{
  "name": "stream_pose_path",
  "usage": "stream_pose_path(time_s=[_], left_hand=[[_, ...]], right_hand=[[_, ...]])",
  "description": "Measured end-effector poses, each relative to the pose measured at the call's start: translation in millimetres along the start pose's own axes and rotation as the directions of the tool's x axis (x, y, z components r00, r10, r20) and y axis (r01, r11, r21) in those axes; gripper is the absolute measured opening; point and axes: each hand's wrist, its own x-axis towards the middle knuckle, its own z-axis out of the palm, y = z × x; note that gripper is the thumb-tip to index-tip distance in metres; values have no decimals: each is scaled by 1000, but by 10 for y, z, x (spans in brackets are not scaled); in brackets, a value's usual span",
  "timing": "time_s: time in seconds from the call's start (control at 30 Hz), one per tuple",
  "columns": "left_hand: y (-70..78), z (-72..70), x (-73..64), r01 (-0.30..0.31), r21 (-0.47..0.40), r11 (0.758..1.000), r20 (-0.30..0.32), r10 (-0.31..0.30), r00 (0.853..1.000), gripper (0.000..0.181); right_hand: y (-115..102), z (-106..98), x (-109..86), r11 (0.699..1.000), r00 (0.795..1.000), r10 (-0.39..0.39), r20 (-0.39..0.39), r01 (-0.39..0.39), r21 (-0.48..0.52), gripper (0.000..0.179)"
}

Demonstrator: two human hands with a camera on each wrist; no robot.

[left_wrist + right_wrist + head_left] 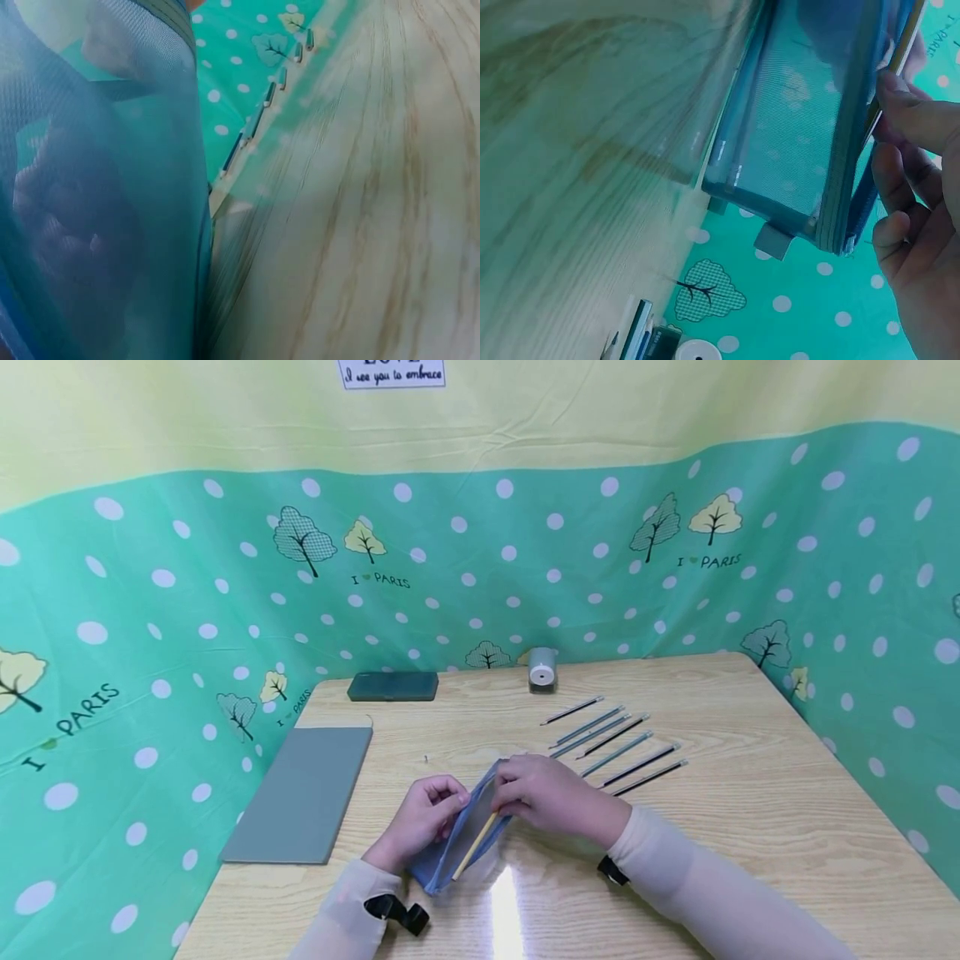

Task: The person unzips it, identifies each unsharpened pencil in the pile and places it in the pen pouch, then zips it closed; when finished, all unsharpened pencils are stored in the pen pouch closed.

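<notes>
A blue mesh zip pouch stands over the table with its zipped mouth spread apart. My left hand holds one edge of that mouth between thumb and fingers. At the opening, my right hand pinches a yellow pencil near its upper end, and the pencil slants down into the pouch. In the right wrist view, thumb and forefinger grip the pencil beside the zip, with the other fingers curled loosely below. Mesh fills much of the left wrist view, a hand showing dimly through it.
Several dark and blue-green pencils lie in a slanted row right of the pouch. A white and grey pencil sharpener stands at the back edge. A dark green case and a flat grey board lie to the left.
</notes>
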Motion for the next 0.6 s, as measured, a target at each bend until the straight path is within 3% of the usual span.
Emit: stream_pose_path(time_s=[0.23,0.6], left_hand=[[-18,6,-6,-13,-25,1000,29,14,999,20],[-10,-12,-7,-22,-25,999,36,23,999,21]], right_hand=[[-26,78,2,987,999,-28,18,31,-161,8],[-20,107,-11,992,999,-39,2,39,-122,8]])
